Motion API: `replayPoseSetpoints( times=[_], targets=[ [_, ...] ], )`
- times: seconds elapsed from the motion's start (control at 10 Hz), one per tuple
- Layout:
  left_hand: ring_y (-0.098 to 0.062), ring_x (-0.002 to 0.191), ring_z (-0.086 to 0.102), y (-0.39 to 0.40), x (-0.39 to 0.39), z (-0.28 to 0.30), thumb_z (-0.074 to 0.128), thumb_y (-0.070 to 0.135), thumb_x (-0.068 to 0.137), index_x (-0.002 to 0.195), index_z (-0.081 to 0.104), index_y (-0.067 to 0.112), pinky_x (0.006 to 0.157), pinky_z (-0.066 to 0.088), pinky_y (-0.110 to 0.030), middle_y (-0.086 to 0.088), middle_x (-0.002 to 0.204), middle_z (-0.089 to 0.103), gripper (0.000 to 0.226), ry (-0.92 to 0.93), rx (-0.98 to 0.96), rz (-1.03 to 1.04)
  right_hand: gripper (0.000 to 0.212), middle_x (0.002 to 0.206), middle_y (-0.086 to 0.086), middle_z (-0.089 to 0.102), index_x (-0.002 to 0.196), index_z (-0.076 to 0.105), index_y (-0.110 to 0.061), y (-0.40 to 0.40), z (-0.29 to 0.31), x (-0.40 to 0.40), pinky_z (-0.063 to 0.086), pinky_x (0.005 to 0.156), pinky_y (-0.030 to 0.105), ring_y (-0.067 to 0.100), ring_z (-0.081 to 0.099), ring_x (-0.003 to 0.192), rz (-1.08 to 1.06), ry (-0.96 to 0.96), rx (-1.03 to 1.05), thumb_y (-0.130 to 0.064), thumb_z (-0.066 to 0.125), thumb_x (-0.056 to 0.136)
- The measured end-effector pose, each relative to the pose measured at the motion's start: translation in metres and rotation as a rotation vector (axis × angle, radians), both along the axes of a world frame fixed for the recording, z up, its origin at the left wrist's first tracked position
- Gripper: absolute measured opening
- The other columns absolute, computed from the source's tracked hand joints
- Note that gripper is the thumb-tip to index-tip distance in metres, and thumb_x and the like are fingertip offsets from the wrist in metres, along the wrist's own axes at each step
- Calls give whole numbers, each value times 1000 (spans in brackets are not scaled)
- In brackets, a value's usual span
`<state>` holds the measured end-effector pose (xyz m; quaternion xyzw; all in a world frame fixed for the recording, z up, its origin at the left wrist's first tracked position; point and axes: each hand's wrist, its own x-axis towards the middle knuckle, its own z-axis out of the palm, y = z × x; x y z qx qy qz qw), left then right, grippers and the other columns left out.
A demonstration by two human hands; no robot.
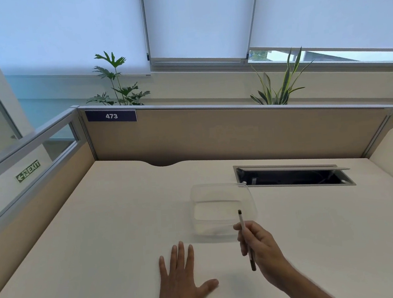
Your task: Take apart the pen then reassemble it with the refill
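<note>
Nearest the camera, the left hand (pixel 182 278) is laid flat on the pale desk (pixel 93 253), palm down, with its fingers spread and the thumb held out to the side; nothing is held in it. Just to its right, the pen (pixel 246 238) is pinched in the fingers of the right hand (pixel 261 245) and is held above the desk, nearly upright, with one dark end raised and the other dark end pointing down towards the desk. Whether the pen is whole cannot be told, since its middle is covered by the fingers. Just beyond the two hands, a clear plastic container (pixel 222 212) is seen standing on the desk, seemingly empty, and the pen's upper end is seen in front of it. Farther back, an open cable hatch (pixel 293 177) is set into the desk, and behind it the desk is closed off by a partition (pixel 213 135) on which a label reading 473 (pixel 111 116) is fixed.
</note>
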<state>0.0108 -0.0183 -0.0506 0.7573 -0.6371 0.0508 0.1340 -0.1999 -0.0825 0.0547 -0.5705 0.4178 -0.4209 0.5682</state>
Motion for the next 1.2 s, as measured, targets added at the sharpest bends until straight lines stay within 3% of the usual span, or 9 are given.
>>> replayPoseSetpoints(
  times=[0.1, 0.2, 0.3, 0.4, 0.5, 0.6, 1.0, 1.1, 1.2],
  targets=[
    [-16, 147, -20, 0, 0, 0, 40, 93, 60, 124, 67, 12, 108, 5, -51, -13, 133, 61, 106, -2, -6, 0, 24, 84, -1, 72, 97, 74, -21, 1, -7, -4, 51, 66, 16, 14, 65, 74, 13, 124, -115, -1, 60, 94],
    [-16, 147, -21, 1, 0, 3, 43, 93, 58, 122, 68, 13, 107, 5, -50, -12, 131, 63, 106, -10, -15, 8, 30, 99, -13, 77, 95, 77, -28, 3, -22, -14, 52, 89, 19, 8, 68, 103, 76, 473, -503, 0, 75, 83],
    [-16, 146, -22, 1, -1, 6, 42, 92, 58, 121, 69, 13, 107, 4, -50, -12, 130, 64, 104, -15, -29, 7, 25, 109, -14, 75, 96, 77, -30, 2, -31, -22, 50, 98, 21, 10, 62, 118, 255, 711, -809, -8, 74, 85],
    [-16, 146, -24, 3, -2, 10, 38, 91, 60, 120, 69, 13, 107, 4, -50, -12, 129, 65, 103, -24, -48, 8, 28, 114, -11, 74, 96, 76, -31, -1, -47, -31, 55, 94, 24, 17, 65, 117, 533, 981, -1149, -8, 72, 81],
    [-16, 146, -24, 3, -2, 11, 38, 90, 60, 119, 70, 13, 106, 5, -50, -11, 128, 65, 102, -36, -51, 13, 30, 113, -12, 74, 94, 76, -33, -4, -56, -35, 55, 92, 24, 18, 66, 115, 631, 1056, -1259, -7, 65, 83],
    [-16, 146, -24, 4, -2, 12, 38, 90, 60, 120, 69, 14, 106, 4, -51, -11, 129, 65, 101, -43, -39, 16, 31, 112, -11, 73, 95, 74, -32, -10, -58, -38, 54, 93, 23, 19, 66, 115, 664, 1074, -1284, -7, 58, 85],
    [-16, 146, -23, 1, 0, 6, 43, 91, 61, 124, 66, 13, 107, 4, -52, -14, 134, 61, 103, -32, 28, 2, 40, 123, -11, 70, 107, 71, -26, -8, -61, -38, 57, 89, 26, 18, 60, 125, 697, 1046, -1152, -1, 66, 77],
    [-16, 146, -23, 1, 0, 4, 42, 91, 62, 128, 63, 14, 107, 4, -52, -15, 144, 51, 104, -42, 33, -8, 44, 125, -11, 69, 111, 70, -26, -5, -60, -39, 57, 89, 25, 17, 59, 125, 680, 1034, -1177, -1, 69, 74],
    [-16, 146, -22, 1, 0, -3, 39, 92, 63, 136, 50, 15, 108, 3, -51, -13, 162, 18, 106, -63, -54, -26, 52, 127, -12, 68, 115, 70, -26, -4, -55, -36, 57, 86, 23, 14, 60, 124, 602, 997, -1108, -1, 74, 70]
  ],
)
